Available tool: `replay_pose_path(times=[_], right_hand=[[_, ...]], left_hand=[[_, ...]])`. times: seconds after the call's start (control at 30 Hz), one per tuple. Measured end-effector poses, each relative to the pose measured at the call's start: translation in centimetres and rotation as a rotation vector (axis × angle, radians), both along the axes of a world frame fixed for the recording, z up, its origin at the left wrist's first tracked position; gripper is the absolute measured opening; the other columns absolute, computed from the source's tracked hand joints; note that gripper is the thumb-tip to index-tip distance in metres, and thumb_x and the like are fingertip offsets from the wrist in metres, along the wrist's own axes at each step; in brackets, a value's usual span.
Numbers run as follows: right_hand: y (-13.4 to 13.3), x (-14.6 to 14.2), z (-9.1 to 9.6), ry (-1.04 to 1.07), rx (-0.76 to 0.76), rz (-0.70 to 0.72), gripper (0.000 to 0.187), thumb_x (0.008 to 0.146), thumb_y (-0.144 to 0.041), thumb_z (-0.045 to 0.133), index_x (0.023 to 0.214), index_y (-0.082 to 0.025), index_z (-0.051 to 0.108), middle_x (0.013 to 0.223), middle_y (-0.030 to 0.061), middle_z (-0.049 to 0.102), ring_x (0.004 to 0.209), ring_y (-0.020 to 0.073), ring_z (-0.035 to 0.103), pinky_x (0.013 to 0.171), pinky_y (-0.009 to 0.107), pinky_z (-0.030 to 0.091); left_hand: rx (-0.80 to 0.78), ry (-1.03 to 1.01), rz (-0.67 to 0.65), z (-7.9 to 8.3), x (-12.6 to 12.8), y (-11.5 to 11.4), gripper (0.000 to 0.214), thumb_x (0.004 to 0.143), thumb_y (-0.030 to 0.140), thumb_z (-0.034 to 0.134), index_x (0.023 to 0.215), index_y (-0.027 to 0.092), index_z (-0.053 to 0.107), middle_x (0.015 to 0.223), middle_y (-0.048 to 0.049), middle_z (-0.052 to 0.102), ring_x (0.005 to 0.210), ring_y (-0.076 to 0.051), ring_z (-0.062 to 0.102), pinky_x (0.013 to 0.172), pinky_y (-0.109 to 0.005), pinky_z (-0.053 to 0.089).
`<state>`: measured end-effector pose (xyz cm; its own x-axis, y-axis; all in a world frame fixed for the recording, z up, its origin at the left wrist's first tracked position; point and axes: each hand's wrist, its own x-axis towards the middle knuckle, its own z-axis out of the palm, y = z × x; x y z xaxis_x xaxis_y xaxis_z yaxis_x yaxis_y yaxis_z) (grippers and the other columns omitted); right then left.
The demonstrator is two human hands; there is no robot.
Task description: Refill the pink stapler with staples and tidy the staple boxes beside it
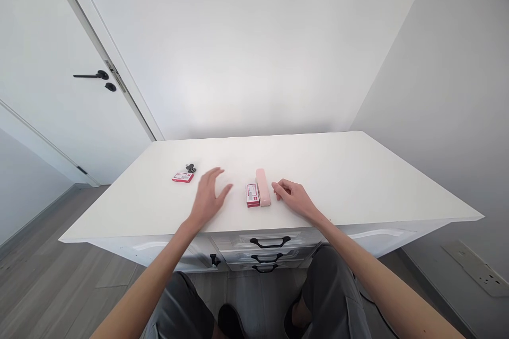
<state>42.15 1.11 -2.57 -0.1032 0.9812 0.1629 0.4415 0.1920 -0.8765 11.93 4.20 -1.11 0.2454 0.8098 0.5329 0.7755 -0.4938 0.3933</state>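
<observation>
A pale pink stapler [263,187] lies lengthwise near the middle of the white top. Close against its left side is a small red and white box [252,195], which looks like a box of staples. My left hand [208,197] is open to the left of the box, thumb and fingers apart with nothing between them. Just right of the stapler, my right hand [293,196] rests with its fingers curled in and the thumb near the index finger; nothing shows in it. Farther left sit another red and white box [183,177] and a small black object [191,168], perhaps clips.
The white cabinet top [338,169] reaches back to a white wall. Black drawer handles [270,242] face my knees below the front edge. A white door with a black handle [101,74] stands at the left; a socket strip [477,269] is on the right wall.
</observation>
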Motion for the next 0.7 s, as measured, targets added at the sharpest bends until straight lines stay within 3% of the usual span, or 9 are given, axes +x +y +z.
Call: replay_pose_path(times=[0.17,0.27,0.37,0.53,0.7], right_hand=[[-0.1,0.0,0.0,0.008,0.001,0.001,0.048,0.098,-0.065,0.048,0.073,-0.025,0.058,0.070,-0.0001,0.068,0.065,0.0183,0.054,0.066,0.032,0.041],[0.0,-0.1,-0.1,-0.003,0.010,-0.002,0.047,0.098,-0.064,0.049,0.074,-0.025,0.058,0.069,-0.0002,0.067,0.065,0.0182,0.055,0.067,0.032,0.041],[0.1,-0.1,-0.1,-0.022,0.017,0.002,0.047,0.097,-0.065,0.049,0.074,-0.025,0.058,0.069,0.0002,0.067,0.066,0.0186,0.056,0.068,0.032,0.042],[0.0,-0.2,0.0,-0.018,0.007,-0.006,0.046,0.097,-0.064,0.050,0.075,-0.024,0.058,0.069,0.0001,0.068,0.066,0.0182,0.055,0.067,0.031,0.041],[-0.1,-0.1,0.0,-0.012,0.001,-0.003,0.044,0.097,-0.061,0.051,0.075,-0.024,0.059,0.069,-0.0003,0.067,0.066,0.0180,0.054,0.067,0.031,0.039]], left_hand=[[-0.008,0.096,0.447,-0.3,-5.0,1.9,0.058,0.096,0.048,0.055,0.143,0.016,0.050,0.155,-0.0231,0.034,0.145,-0.042,0.034,0.117,-0.061,0.031],[-0.036,0.149,0.563,-0.6,-7.2,2.8,0.065,0.095,0.053,0.054,0.147,0.015,0.048,0.156,-0.0245,0.032,0.145,-0.045,0.030,0.116,-0.062,0.028],[-0.052,0.165,0.638,-0.5,-8.6,3.5,0.071,0.094,0.055,0.054,0.149,0.011,0.044,0.150,-0.0263,0.039,0.143,-0.045,0.033,0.117,-0.060,0.026],[-0.125,0.156,0.657,0.1,-9.0,3.0,0.079,0.093,0.055,0.056,0.151,0.005,0.037,0.137,-0.0264,0.057,0.135,-0.046,0.042,0.114,-0.060,0.030],[0.073,0.066,0.464,0.5,-6.3,-0.2,0.073,0.095,0.052,0.058,0.152,0.013,0.034,0.141,-0.0224,0.054,0.135,-0.042,0.048,0.112,-0.059,0.038]])
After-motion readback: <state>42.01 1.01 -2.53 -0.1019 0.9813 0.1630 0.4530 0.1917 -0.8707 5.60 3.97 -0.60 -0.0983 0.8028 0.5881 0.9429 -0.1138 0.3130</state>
